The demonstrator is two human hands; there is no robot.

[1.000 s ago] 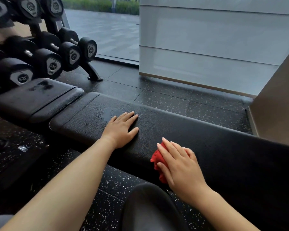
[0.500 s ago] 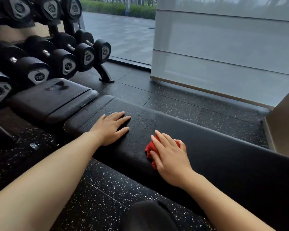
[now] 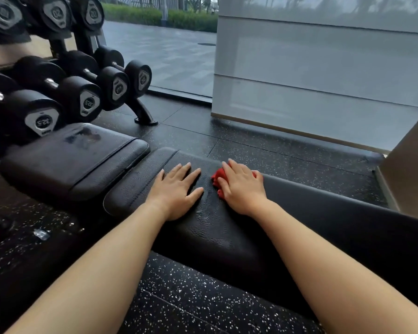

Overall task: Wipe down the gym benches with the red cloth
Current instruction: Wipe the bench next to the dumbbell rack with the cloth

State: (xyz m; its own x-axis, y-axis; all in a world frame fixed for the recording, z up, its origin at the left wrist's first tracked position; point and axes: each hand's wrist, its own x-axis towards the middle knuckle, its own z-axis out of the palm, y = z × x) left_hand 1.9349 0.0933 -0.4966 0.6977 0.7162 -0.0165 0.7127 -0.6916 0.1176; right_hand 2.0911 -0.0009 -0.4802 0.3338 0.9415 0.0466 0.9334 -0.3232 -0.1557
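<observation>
A long black padded gym bench [image 3: 311, 220] runs from centre to lower right. Its separate seat pad [image 3: 65, 162] lies at the left end, with a smudge on top. My left hand [image 3: 176, 189] rests flat on the long pad near its left end, fingers spread, holding nothing. Just to its right, my right hand [image 3: 241, 186] presses the crumpled red cloth [image 3: 218, 177] onto the pad. Most of the cloth is hidden under my palm; only its left edge shows.
A rack of black dumbbells [image 3: 82, 102] stands at the left, right behind the seat pad, with its foot [image 3: 144, 115] on the floor. Speckled black rubber floor [image 3: 287, 153] lies beyond the bench. A glass wall [image 3: 323, 80] and a beige panel [image 3: 410, 174] close the right.
My right hand has slid the red cloth leftward and away along the bench top, ending close beside my left hand. The left hand stays flat on the pad. My view has shifted left.
</observation>
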